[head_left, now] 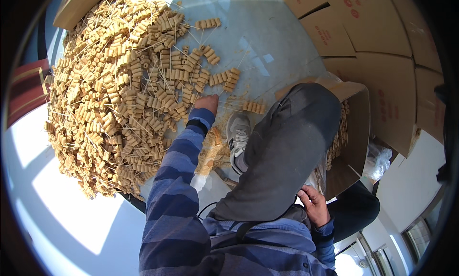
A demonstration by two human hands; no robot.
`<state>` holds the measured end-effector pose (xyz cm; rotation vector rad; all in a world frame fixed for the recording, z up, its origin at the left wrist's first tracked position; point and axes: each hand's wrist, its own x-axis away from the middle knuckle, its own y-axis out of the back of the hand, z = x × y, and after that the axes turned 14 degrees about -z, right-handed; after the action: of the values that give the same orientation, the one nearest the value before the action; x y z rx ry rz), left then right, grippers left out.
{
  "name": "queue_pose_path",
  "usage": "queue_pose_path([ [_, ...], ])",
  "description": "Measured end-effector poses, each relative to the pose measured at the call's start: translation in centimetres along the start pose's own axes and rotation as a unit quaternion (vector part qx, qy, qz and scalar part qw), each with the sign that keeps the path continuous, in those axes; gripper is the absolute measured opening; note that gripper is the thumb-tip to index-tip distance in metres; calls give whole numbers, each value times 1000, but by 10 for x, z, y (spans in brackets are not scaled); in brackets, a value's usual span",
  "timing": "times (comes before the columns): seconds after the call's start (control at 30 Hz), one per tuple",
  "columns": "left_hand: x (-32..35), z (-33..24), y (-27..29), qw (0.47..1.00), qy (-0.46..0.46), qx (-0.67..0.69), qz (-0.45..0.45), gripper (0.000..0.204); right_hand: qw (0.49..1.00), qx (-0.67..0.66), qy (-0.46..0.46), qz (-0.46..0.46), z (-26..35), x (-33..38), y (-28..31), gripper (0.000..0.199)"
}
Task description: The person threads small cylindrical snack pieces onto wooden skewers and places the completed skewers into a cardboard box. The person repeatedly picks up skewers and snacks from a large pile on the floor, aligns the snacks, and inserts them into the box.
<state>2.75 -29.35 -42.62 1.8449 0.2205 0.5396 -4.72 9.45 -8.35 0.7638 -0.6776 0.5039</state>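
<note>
My left hand (208, 104) is closed in a fist at the right edge of a large pile of skewers (110, 94). Each skewer carries short, ridged, tan rolls with a hole through them, on a thin pale stick. Thin sticks run from beside this fist to a skewer (253, 107) lying just to its right; the fingers are mostly hidden by the back of the hand. My right hand (315, 206) rests by my thigh with its fingers curled and the thumb pressed in. What it may pinch is too small to tell.
An open cardboard box (351, 127) holding more skewers stands right of my knee. Stacked cartons (377, 27) line the right side. Clear plastic wrap (377, 161) lies beside the box. My shoe (238, 135) stands near the pile, by crumbs on the grey sheet (258, 32).
</note>
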Motion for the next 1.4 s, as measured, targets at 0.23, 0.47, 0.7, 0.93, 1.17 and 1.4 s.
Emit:
queue_pose_path([
  [0.23, 31, 14, 38, 999, -46, -13, -14, 11, 999, -21, 46, -2, 0, 8, -1, 24],
  [0.47, 43, 35, 79, 995, -61, -50, -54, 14, 996, -9, 90, -9, -6, 21, 2, 24],
  [0.7, 82, 18, 183, 987, 47, 50, -143, 13, 989, -68, 131, 4, 27, 45, 4, 28],
  [0.93, 154, -71, 322, 934, -122, 82, -326, 18, 954, -235, 113, 147, 115, 54, -21, 39],
  [1.17, 197, -148, 364, 881, -352, 63, -309, 27, 900, -355, -28, 252, 138, 38, -37, 63],
  [1.4, 201, -181, 358, 852, -459, 58, -244, 26, 918, -322, 7, 230, 131, 20, -42, 41],
])
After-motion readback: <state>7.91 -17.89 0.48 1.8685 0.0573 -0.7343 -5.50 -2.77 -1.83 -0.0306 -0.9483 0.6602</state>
